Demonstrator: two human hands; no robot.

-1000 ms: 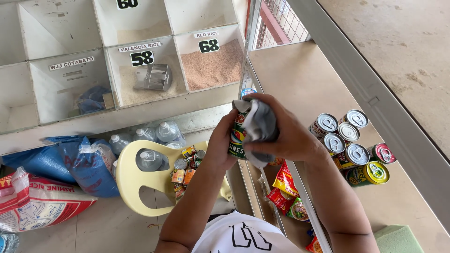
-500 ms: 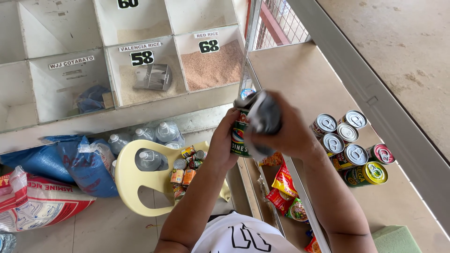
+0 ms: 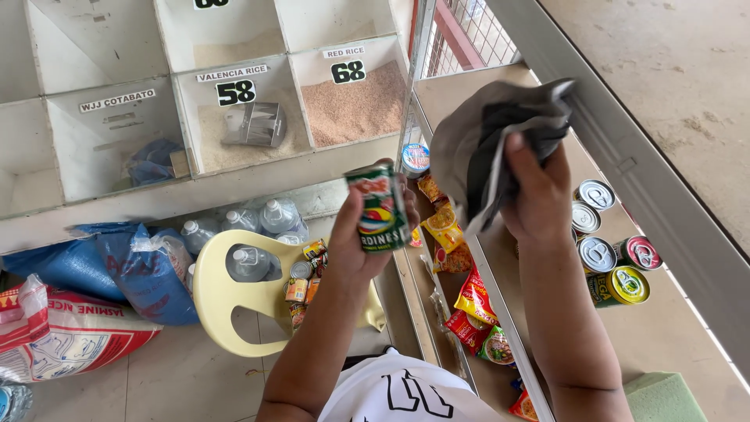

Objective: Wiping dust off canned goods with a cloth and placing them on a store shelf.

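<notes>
Head view: left hand (image 3: 361,234) grips cylindrical tin can (image 3: 377,208); right hand (image 3: 537,195) bunches grey cloth (image 3: 492,141).

The single head-worn camera is looking steeply down, close over both raised hands, facing the white partitioned rice bins (image 3: 234,101) and beige shelf (image 3: 672,328).

The can (image 3: 378,207) is metal with a glossy printed paper label. The rag (image 3: 492,141) is soft, matt grey cloth. The chair (image 3: 234,301) is smooth plastic.
</notes>
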